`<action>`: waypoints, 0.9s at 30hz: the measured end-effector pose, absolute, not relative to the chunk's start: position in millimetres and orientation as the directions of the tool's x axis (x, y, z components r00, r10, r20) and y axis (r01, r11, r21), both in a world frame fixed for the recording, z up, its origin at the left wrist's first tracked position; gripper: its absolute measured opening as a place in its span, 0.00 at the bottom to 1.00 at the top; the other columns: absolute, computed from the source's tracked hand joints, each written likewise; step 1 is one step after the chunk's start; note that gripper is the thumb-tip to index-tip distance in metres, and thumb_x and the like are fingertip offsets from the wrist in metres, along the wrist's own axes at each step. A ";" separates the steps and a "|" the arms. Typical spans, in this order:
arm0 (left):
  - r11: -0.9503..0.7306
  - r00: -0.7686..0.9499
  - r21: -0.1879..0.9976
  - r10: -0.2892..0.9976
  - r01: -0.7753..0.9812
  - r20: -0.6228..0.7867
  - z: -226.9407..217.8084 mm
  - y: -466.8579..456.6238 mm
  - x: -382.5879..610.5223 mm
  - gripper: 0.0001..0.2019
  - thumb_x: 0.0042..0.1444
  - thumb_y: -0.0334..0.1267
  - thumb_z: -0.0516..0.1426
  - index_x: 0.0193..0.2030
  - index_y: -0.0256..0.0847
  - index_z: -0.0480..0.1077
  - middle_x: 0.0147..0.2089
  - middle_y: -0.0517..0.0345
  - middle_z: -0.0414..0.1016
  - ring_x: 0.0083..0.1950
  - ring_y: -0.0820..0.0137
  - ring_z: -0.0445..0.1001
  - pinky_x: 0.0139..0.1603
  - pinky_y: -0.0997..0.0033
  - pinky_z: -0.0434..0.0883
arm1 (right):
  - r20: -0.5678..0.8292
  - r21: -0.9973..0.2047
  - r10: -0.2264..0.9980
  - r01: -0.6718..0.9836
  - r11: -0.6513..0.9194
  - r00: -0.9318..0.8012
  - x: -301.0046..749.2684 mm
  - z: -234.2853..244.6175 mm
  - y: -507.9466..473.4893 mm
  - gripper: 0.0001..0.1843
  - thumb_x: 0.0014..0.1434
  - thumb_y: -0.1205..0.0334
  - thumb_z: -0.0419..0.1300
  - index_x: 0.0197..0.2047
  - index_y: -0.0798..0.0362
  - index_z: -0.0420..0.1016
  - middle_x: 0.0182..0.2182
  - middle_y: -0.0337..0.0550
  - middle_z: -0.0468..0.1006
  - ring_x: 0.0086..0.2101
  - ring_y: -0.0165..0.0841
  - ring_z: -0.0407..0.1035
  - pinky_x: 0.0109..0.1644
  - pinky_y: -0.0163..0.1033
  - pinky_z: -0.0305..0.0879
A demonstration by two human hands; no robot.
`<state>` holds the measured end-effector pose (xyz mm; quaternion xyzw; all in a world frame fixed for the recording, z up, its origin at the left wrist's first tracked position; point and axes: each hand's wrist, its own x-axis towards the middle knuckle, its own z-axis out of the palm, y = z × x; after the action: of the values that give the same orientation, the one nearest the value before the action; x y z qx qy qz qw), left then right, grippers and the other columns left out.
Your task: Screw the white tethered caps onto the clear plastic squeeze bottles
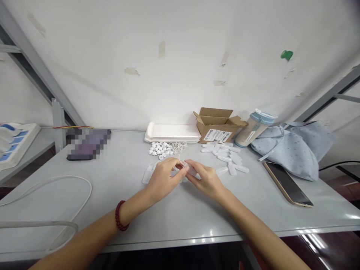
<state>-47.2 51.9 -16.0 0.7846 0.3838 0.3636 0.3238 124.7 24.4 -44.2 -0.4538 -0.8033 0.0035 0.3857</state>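
The translucent piece [192,170] sits between the two hands, pinched by the right hand [206,179], its thumb and fingers nearly together. The left hand [164,176] curls its thumb and fingers to the piece's left end; whether they grip it or something finer, one cannot tell. For this fine fingertip work, the person would do well to keep the right pinch steady but light, and let the left fingertips make the small adjustments. Just beyond the left hand lie white caps [161,149] and, beside them, bundled cords [179,147]; beyond the right hand spread loose translucent pieces [236,158]. Farther beyond the hands stand stacked white trays [176,131] and an open cardboard box [216,135].
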 end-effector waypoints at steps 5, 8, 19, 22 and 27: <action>-0.433 0.446 0.828 0.858 0.357 0.256 -13.7 51.8 -47.8 0.09 0.57 0.40 0.53 0.37 0.40 0.72 0.35 0.58 0.75 0.34 0.70 0.72 0.26 0.76 0.66 | 0.652 -0.365 0.692 0.673 0.643 -0.309 122.8 -40.7 21.5 0.14 0.63 0.60 0.54 0.52 0.53 0.65 0.37 0.47 0.79 0.31 0.32 0.75 0.32 0.33 0.71; -0.432 0.455 0.835 0.853 0.341 0.256 -13.6 53.4 -48.0 0.09 0.58 0.40 0.53 0.36 0.41 0.72 0.37 0.59 0.75 0.34 0.71 0.71 0.26 0.77 0.65 | 0.617 -0.471 0.729 0.603 0.644 -0.296 122.2 -35.7 18.5 0.16 0.62 0.63 0.54 0.54 0.52 0.64 0.36 0.45 0.79 0.29 0.30 0.73 0.33 0.33 0.72; -0.500 0.411 0.793 0.842 0.349 0.350 -21.1 58.2 -48.0 0.10 0.58 0.34 0.51 0.44 0.41 0.70 0.44 0.54 0.73 0.42 0.67 0.72 0.33 0.71 0.71 | 0.425 -0.762 0.895 0.479 0.435 -0.137 119.6 -29.9 18.3 0.14 0.60 0.62 0.55 0.49 0.54 0.69 0.29 0.42 0.79 0.29 0.32 0.75 0.33 0.37 0.73; -0.674 0.368 0.627 0.739 0.391 0.565 -26.7 57.4 -47.4 0.15 0.57 0.32 0.52 0.53 0.39 0.64 0.50 0.48 0.69 0.51 0.62 0.68 0.44 0.62 0.72 | 0.329 -0.848 0.942 0.416 0.328 -0.071 119.3 -30.3 19.9 0.14 0.59 0.59 0.57 0.48 0.55 0.69 0.29 0.43 0.78 0.31 0.35 0.76 0.34 0.37 0.72; -0.880 0.520 0.326 0.468 0.344 0.714 -34.2 55.5 -44.7 0.17 0.56 0.30 0.55 0.53 0.37 0.62 0.52 0.47 0.68 0.56 0.60 0.64 0.57 0.54 0.65 | 0.220 -0.925 0.976 0.318 0.207 0.006 119.8 -31.3 23.0 0.16 0.56 0.56 0.60 0.45 0.56 0.69 0.33 0.46 0.78 0.31 0.35 0.75 0.33 0.38 0.71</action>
<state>-44.7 55.5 -34.2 0.8688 0.2337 0.4305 0.0720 119.8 23.0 -31.3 -0.5262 -0.6143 0.3461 0.4753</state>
